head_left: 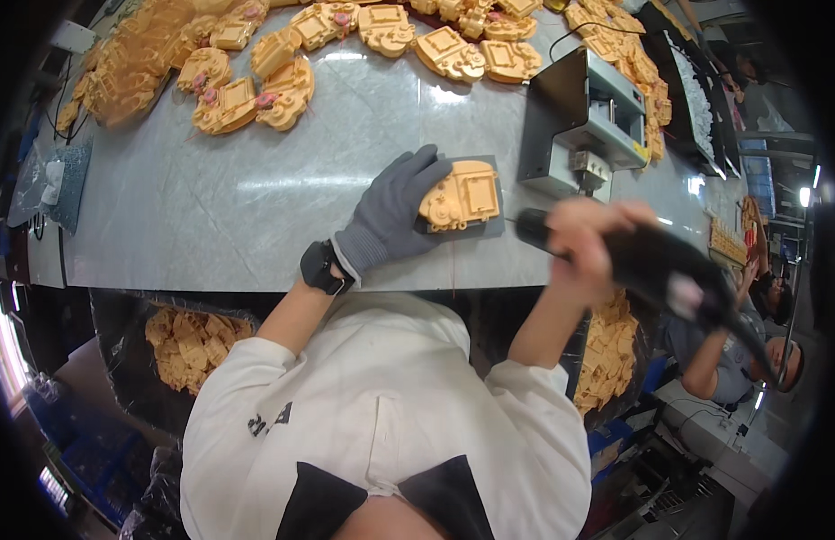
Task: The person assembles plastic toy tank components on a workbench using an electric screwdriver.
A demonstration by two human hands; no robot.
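On a dark grey pad point(497, 225) in the middle of the table lies a light-orange plastic housing point(476, 193), with a square frame and round bosses on its upper face. My left hand point(395, 207), in a grey knitted glove, grips the housing by its left edge; the thumb is hard to make out. Bare and blurred by motion, my right hand point(584, 238) is wrapped round a black electric screwdriver point(660, 265). The tool's thin bit points left, toward the housing, and stays apart from it. Its cable trails off to the lower right.
A black-and-grey screw feeder point(584, 121) stands right of the pad. Joined orange housings point(291, 90) curve along the back, beside heaps point(134, 63). Lined bins of orange parts point(197, 346) sit below the front edge. A person point(732, 360) works at far right.
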